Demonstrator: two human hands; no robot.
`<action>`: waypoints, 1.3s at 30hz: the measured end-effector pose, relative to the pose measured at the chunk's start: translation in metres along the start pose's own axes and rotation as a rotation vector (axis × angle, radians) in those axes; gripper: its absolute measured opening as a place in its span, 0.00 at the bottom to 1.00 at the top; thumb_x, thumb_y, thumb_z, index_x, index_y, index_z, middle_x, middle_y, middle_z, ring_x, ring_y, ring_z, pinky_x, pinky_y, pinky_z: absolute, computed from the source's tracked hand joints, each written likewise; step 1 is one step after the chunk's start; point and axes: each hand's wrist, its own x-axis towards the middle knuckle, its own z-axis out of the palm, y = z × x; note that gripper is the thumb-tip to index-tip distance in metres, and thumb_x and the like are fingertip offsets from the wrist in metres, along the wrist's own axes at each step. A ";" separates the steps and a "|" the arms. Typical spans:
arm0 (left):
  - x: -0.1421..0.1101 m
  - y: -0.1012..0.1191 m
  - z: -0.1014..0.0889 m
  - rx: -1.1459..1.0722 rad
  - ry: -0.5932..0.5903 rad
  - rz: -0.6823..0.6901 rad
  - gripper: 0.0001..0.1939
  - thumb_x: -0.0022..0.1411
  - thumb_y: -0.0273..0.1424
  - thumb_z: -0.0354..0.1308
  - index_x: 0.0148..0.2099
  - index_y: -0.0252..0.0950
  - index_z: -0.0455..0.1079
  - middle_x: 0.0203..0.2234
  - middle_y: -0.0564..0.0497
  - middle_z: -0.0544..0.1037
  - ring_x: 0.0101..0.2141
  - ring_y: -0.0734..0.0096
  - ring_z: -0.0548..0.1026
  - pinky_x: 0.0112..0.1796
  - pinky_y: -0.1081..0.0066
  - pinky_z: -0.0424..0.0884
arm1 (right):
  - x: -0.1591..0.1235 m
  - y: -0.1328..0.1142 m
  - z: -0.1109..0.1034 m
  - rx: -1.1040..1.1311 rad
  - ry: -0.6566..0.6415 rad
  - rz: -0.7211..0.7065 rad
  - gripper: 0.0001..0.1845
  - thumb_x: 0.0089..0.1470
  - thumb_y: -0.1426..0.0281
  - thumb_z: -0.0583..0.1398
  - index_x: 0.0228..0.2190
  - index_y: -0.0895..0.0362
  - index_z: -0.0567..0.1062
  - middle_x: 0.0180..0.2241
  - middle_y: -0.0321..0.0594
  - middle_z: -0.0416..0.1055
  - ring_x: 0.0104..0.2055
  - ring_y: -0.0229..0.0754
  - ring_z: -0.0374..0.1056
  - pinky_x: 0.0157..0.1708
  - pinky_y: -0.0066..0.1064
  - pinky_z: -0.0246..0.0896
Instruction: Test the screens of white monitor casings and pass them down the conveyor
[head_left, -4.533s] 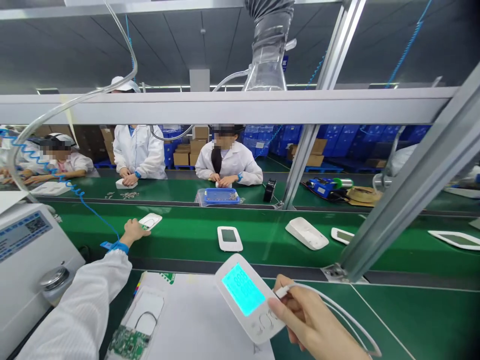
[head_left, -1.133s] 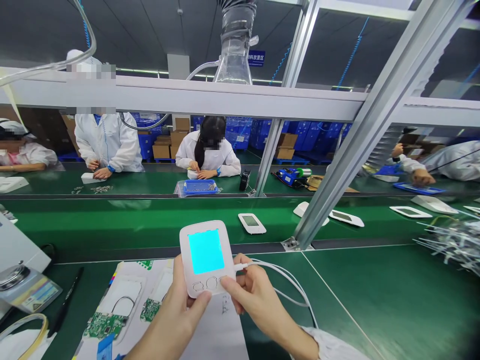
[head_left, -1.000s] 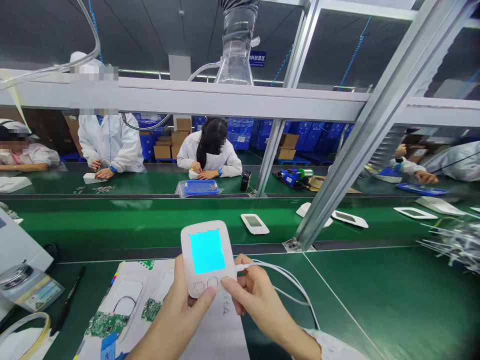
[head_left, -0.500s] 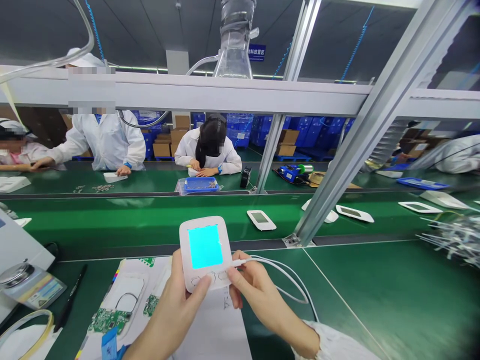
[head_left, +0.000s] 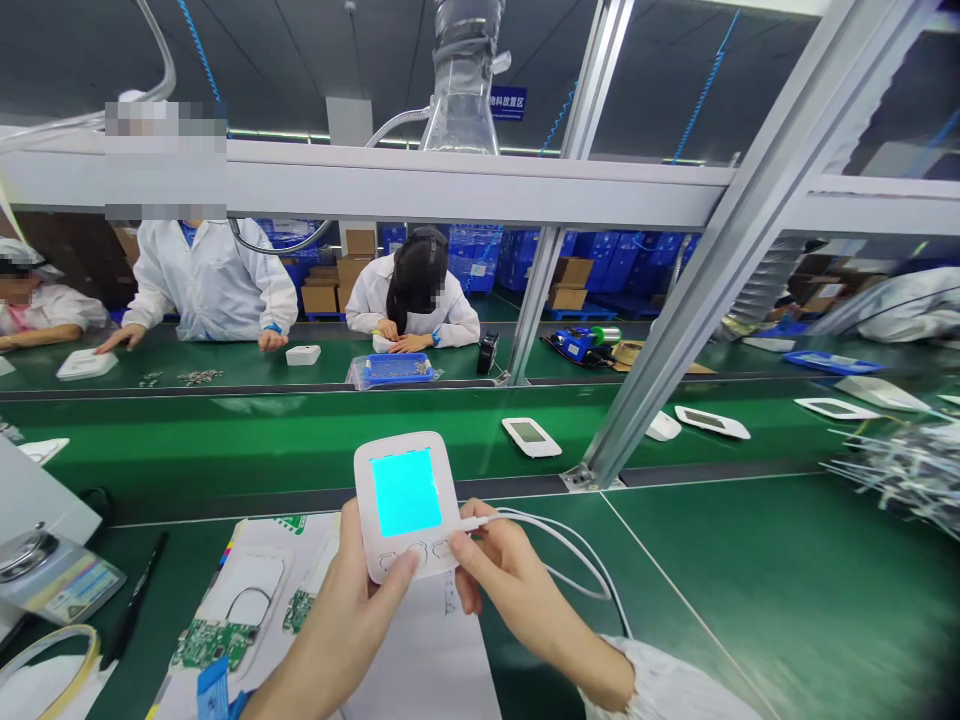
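I hold a white handheld device [head_left: 407, 502] upright in front of me, its screen glowing plain cyan. My left hand [head_left: 360, 598] grips its lower left, the thumb resting on the row of buttons below the screen. My right hand [head_left: 501, 582] holds the lower right corner, where a white cable [head_left: 570, 548] is plugged into the side and loops away to the right. Below the device lies a white paper sheet [head_left: 420, 660] on the green bench.
Green circuit boards [head_left: 204, 645] in white shells and a black pen [head_left: 135, 600] lie at lower left, beside a grey machine [head_left: 37, 520]. White devices [head_left: 531, 437] ride the green conveyor belt [head_left: 225, 440]. A slanted aluminium post [head_left: 675, 330] stands to the right. Several people in white coats work opposite.
4.5 s ago my left hand reached out to the conveyor while the right alone held the device; now both hands hold it. The screen's segments gave way to plain cyan. Belt devices drifted right.
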 end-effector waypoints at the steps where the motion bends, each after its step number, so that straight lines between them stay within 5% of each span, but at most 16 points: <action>1: 0.001 -0.002 0.000 -0.002 -0.002 -0.005 0.21 0.64 0.42 0.55 0.53 0.40 0.54 0.40 0.49 0.73 0.35 0.65 0.73 0.32 0.70 0.67 | 0.000 0.000 0.000 -0.003 0.002 0.004 0.22 0.59 0.49 0.58 0.32 0.55 0.61 0.16 0.26 0.61 0.17 0.33 0.59 0.20 0.24 0.54; 5: 0.000 -0.005 -0.002 0.023 -0.018 -0.022 0.22 0.64 0.44 0.55 0.53 0.41 0.53 0.28 0.56 0.69 0.19 0.76 0.61 0.20 0.74 0.57 | -0.001 -0.001 0.000 -0.020 -0.005 0.012 0.23 0.59 0.48 0.58 0.32 0.55 0.61 0.15 0.26 0.61 0.17 0.33 0.58 0.20 0.24 0.55; 9: -0.006 0.005 -0.005 0.039 -0.107 -0.036 0.21 0.68 0.45 0.48 0.57 0.40 0.50 0.18 0.62 0.61 0.19 0.75 0.58 0.21 0.74 0.56 | -0.001 -0.002 0.000 -0.017 0.011 -0.002 0.22 0.60 0.49 0.58 0.32 0.55 0.61 0.16 0.26 0.61 0.17 0.33 0.58 0.20 0.24 0.54; 14: -0.010 0.013 -0.006 0.023 -0.142 -0.048 0.25 0.69 0.46 0.44 0.62 0.42 0.43 0.18 0.61 0.62 0.21 0.72 0.60 0.23 0.74 0.58 | 0.000 0.000 -0.001 -0.003 0.015 -0.013 0.22 0.60 0.50 0.58 0.32 0.56 0.62 0.18 0.27 0.61 0.17 0.33 0.58 0.20 0.24 0.54; 26: -0.009 0.008 -0.004 -0.020 -0.052 -0.012 0.24 0.67 0.47 0.50 0.59 0.40 0.53 0.20 0.59 0.65 0.21 0.74 0.62 0.21 0.76 0.60 | 0.001 0.000 0.000 -0.014 0.005 -0.013 0.24 0.58 0.46 0.57 0.32 0.55 0.62 0.16 0.28 0.61 0.17 0.35 0.58 0.19 0.26 0.54; 31: 0.021 -0.004 -0.016 -0.338 -0.059 -0.121 0.30 0.58 0.45 0.61 0.56 0.36 0.56 0.24 0.55 0.72 0.18 0.75 0.65 0.15 0.76 0.60 | 0.001 -0.007 -0.007 -0.239 0.098 -0.007 0.35 0.61 0.41 0.46 0.21 0.56 0.67 0.15 0.35 0.64 0.18 0.38 0.62 0.23 0.30 0.58; 34: 0.052 -0.021 -0.033 -0.347 0.012 -0.206 0.24 0.54 0.37 0.61 0.49 0.30 0.63 0.21 0.54 0.70 0.16 0.78 0.62 0.14 0.77 0.57 | -0.001 -0.015 -0.013 -0.341 0.239 0.006 0.37 0.58 0.38 0.46 0.15 0.54 0.63 0.10 0.33 0.58 0.17 0.38 0.60 0.28 0.33 0.59; 36: 0.071 -0.034 -0.046 -0.301 0.088 -0.216 0.16 0.54 0.29 0.60 0.45 0.29 0.65 0.24 0.50 0.72 0.20 0.75 0.69 0.20 0.73 0.66 | -0.002 -0.019 -0.016 -0.349 0.253 0.004 0.37 0.58 0.38 0.46 0.14 0.53 0.62 0.10 0.32 0.57 0.17 0.39 0.60 0.29 0.33 0.59; 39: 0.088 -0.048 -0.066 -0.166 0.220 -0.168 0.18 0.58 0.25 0.56 0.51 0.31 0.62 0.41 0.41 0.75 0.41 0.63 0.76 0.41 0.64 0.73 | -0.005 -0.024 -0.015 -0.354 0.220 0.005 0.35 0.59 0.40 0.47 0.15 0.53 0.63 0.11 0.33 0.59 0.18 0.40 0.61 0.30 0.34 0.59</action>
